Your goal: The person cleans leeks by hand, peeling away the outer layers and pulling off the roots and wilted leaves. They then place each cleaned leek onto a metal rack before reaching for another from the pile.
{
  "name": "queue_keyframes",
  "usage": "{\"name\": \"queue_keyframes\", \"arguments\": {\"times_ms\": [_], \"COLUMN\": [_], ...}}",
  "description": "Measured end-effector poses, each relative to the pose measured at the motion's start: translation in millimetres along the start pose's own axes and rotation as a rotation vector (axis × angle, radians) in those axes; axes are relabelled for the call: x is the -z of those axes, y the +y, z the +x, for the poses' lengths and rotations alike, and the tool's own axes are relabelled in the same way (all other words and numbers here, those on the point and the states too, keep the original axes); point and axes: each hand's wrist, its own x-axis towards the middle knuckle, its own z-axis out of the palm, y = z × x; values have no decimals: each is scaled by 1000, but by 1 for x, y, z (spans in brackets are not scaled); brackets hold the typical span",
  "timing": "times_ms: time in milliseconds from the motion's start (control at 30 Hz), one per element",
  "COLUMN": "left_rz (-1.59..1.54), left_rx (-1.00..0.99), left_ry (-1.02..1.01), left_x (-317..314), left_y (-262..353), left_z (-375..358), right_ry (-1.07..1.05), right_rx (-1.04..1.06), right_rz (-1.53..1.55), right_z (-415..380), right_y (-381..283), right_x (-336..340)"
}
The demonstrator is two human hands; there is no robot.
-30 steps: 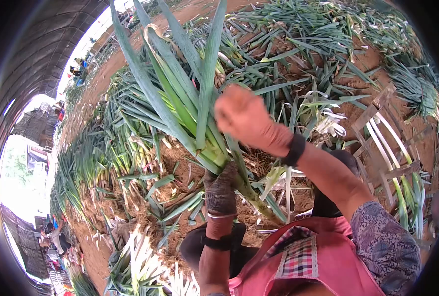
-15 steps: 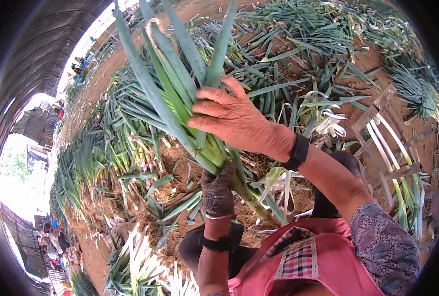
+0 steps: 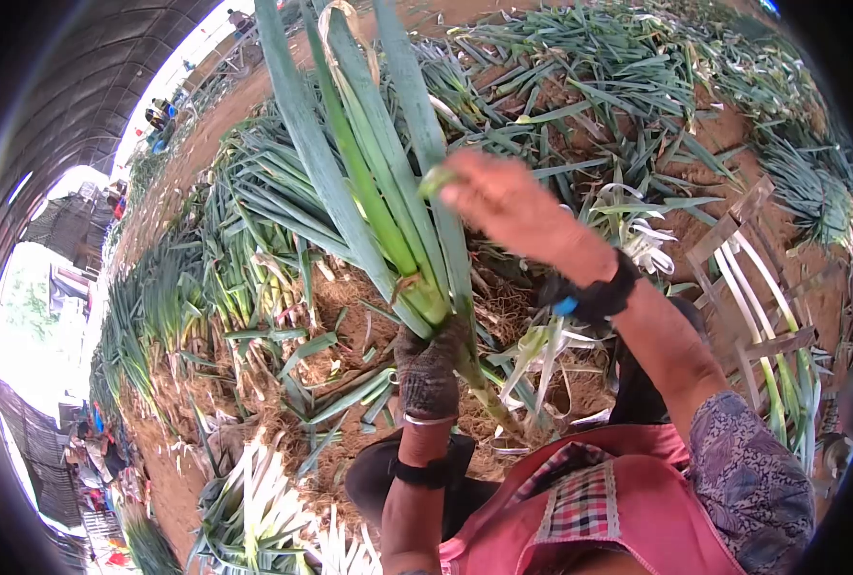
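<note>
My left hand (image 3: 428,379), in a dark, dirty glove, is closed around a large green onion (image 3: 388,211) below where its leaves fan out. The leaves rise toward the top of the view, one with a dry, pale tip. The onion's lower stem (image 3: 491,395) slants down to the right toward my lap. To the right of the leaves, my bare right hand (image 3: 517,203) is raised and smeared by motion. A small piece of green leaf (image 3: 434,180) shows at its fingertips. That hand appears apart from the held onion.
Rows of green onions (image 3: 196,287) lie on brown soil at left, and more heaps (image 3: 589,67) are at the back. Trimmed white-stemmed onions (image 3: 259,508) lie at lower left. On my right stands a slatted rack (image 3: 733,240) with several stalks. Peeled leaves (image 3: 541,355) litter the ground.
My right hand has come off the onion leaves and moved right, now with a green leaf piece at its fingertips. My left hand keeps its hold; the onion stands slightly more upright.
</note>
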Motion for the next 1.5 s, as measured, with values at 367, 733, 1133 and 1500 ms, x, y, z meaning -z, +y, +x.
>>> {"name": "queue_keyframes", "arguments": {"times_ms": [367, 733, 1133, 1500], "left_rz": [298, 131, -270, -429], "left_rx": [-283, -138, -224, -237], "left_ry": [-97, -46, 131, 40], "left_x": [32, 23, 35, 33], "left_y": [-54, -31, 51, 54], "left_z": [28, 19, 11, 5], "right_ry": [-332, 5, -44, -715], "right_rx": [162, -203, -236, -557], "right_rz": [-155, 398, -321, 919], "right_z": [-24, -27, -42, -67], "right_y": [-23, -5, 64, -29], "right_x": [-5, -11, 29, -72]}}
